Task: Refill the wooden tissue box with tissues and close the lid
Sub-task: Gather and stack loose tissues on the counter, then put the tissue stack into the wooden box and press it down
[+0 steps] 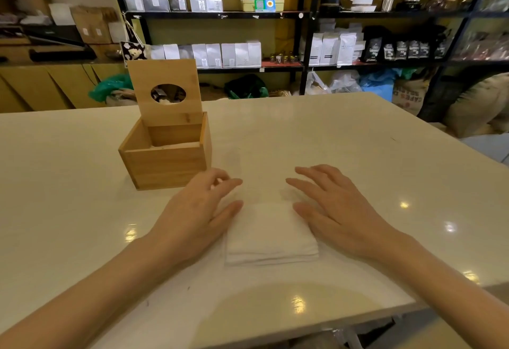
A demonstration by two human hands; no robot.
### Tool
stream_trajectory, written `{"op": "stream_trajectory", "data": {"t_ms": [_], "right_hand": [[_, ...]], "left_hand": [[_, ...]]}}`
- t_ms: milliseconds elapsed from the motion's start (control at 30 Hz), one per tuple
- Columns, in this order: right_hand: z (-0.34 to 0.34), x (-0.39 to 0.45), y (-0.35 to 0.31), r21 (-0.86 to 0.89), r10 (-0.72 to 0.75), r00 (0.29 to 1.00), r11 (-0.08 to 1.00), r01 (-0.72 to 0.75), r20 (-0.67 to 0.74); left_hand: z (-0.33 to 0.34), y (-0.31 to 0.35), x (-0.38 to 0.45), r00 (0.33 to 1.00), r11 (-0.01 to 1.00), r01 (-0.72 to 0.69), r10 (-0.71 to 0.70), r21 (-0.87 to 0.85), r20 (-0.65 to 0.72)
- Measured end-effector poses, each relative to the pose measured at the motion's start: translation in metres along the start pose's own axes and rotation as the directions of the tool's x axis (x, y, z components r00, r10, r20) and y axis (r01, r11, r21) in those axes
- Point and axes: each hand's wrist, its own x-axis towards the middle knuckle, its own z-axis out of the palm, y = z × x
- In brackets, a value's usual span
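Note:
A wooden tissue box [165,165] stands on the white table, left of centre. Its lid [165,92], with an oval hole, stands upright at the back. Some white tissue shows low inside the box. A stack of folded white tissues [271,234] lies flat on the table in front of me. My left hand [198,211] hovers at the stack's left edge, fingers spread, holding nothing. At the stack's right edge is my right hand [333,205], fingers apart and empty too. Whether either hand touches the stack, I cannot tell.
The white table [330,139] stretches wide, its near edge at the bottom right. Behind it stand black shelves [305,15] with white and dark bags, kettles and jars. Sacks and plastic bags lie on the floor beyond the far edge.

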Motion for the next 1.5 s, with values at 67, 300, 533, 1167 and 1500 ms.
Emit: {"op": "stream_trajectory", "data": {"t_ms": [67,300,533,1167,1500], "right_hand": [[0.006,-0.002,0.001,-0.056,-0.045,0.994,0.997,0.051,0.104],[0.008,0.001,0.001,-0.081,-0.121,0.990,0.989,0.127,0.073],[0.003,0.012,-0.004,0.059,-0.106,0.990,0.993,0.101,0.097],[-0.051,0.058,-0.022,0.685,0.150,0.957,0.672,-0.282,0.248],[-0.053,0.138,-0.058,0.727,0.196,0.957,0.623,-0.290,0.214]], "left_hand": [[0.006,-0.004,0.001,0.991,0.992,-0.087,0.078,0.086,0.109],[0.010,-0.013,0.003,0.982,0.992,-0.125,0.125,-0.008,0.139],[0.011,-0.010,0.002,0.991,0.976,-0.080,0.099,-0.203,0.085],[-0.044,-0.010,0.020,0.903,0.461,0.398,-0.352,-0.793,0.248],[-0.110,-0.043,0.031,0.825,0.485,0.345,-0.565,-0.804,0.013]]}}
